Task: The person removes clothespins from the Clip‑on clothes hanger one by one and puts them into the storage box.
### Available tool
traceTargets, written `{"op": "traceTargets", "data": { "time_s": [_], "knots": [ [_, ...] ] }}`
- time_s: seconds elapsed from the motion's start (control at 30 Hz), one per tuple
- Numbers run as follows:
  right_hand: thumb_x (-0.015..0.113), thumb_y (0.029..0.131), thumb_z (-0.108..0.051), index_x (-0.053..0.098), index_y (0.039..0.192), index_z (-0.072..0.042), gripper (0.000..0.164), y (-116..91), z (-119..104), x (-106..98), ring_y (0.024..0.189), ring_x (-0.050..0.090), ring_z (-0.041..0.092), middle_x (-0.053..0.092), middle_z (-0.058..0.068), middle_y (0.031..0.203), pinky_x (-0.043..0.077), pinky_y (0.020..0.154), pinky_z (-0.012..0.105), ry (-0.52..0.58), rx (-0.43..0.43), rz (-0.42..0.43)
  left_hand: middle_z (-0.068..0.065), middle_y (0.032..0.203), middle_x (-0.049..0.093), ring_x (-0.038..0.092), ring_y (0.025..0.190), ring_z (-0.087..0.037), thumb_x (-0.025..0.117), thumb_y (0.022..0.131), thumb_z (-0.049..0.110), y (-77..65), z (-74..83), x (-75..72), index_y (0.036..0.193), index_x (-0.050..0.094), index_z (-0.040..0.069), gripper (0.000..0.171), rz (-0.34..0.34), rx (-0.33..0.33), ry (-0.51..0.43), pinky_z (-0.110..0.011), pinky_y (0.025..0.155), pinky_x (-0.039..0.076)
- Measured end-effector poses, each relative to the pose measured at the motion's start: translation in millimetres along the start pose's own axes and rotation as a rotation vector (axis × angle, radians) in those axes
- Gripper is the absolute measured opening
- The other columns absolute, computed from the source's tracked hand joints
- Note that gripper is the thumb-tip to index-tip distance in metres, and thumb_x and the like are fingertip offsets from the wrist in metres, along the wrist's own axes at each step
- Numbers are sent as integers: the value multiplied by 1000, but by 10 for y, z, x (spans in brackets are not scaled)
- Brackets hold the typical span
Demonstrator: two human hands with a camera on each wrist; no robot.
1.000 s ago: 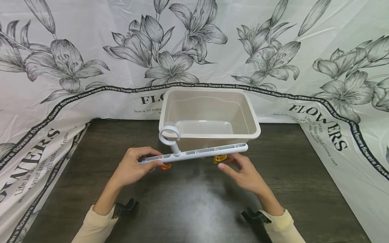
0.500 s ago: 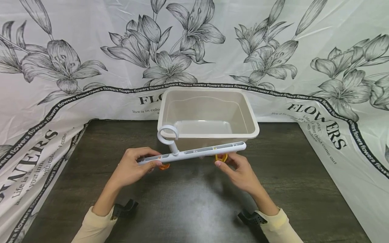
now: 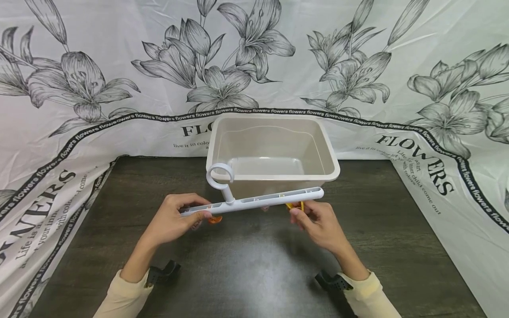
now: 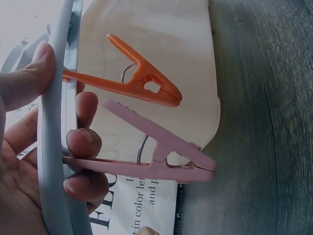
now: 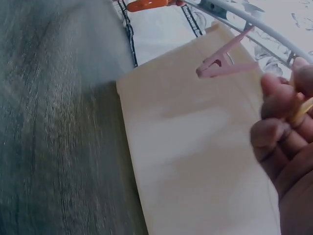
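Observation:
My left hand (image 3: 175, 223) grips the left end of a light-grey clip hanger (image 3: 258, 202), its hook ring standing up, held above the table. An orange clothespin (image 4: 151, 90) and a pink clothespin (image 4: 186, 169) hang from the bar beside the left fingers in the left wrist view. Toward the bar's other end, my right hand (image 3: 324, 225) pinches a yellow clothespin (image 3: 296, 206) between thumb and fingers, just under the bar. In the right wrist view the fingers cover most of this clothespin; another pink clothespin (image 5: 220, 66) hangs near them.
A beige plastic tub (image 3: 278, 178) stands behind the hanger, near the back edge of the dark wooden table (image 3: 246, 278). White cloth (image 3: 278, 97) printed with flowers and lettering rises behind the table and along both sides.
The yellow clothespin has turned in my right fingers, which have closed in on it and shifted slightly right over the last half second. My left hand keeps its grip on the bar.

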State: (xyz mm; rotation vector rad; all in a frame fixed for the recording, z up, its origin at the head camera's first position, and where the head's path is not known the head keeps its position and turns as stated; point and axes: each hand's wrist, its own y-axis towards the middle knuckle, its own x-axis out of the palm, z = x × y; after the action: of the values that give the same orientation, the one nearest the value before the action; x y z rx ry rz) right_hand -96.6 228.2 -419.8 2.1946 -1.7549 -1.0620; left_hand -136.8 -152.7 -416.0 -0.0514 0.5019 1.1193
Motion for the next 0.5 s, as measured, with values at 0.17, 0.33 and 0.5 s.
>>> {"op": "traceTargets", "data": {
  "time_s": [0.17,0.33,0.5],
  "knots": [
    [64,94,9,63,83,-12,24,5,13,26,50,48,2,63,0,69,40,43,14,35,-111,59,-13,70,69,60,52,-26,81,88,13,-4,-12,16,102,77,12,15,-27,40,-53,-31,48,52],
    [57,99,10,65,91,-5,19,9,31,51,47,42,3,58,2,66,36,41,16,177,-119,48,-7,70,69,61,49,-26,80,89,9,-7,-32,36,104,76,11,15,-58,64,-100,-34,46,54],
    [50,100,13,64,96,0,19,11,19,59,50,44,8,59,7,69,36,40,20,270,-93,40,-3,72,71,61,48,-27,81,88,11,4,-39,43,105,76,16,18,-59,56,-103,-37,44,54]
  ]
}}
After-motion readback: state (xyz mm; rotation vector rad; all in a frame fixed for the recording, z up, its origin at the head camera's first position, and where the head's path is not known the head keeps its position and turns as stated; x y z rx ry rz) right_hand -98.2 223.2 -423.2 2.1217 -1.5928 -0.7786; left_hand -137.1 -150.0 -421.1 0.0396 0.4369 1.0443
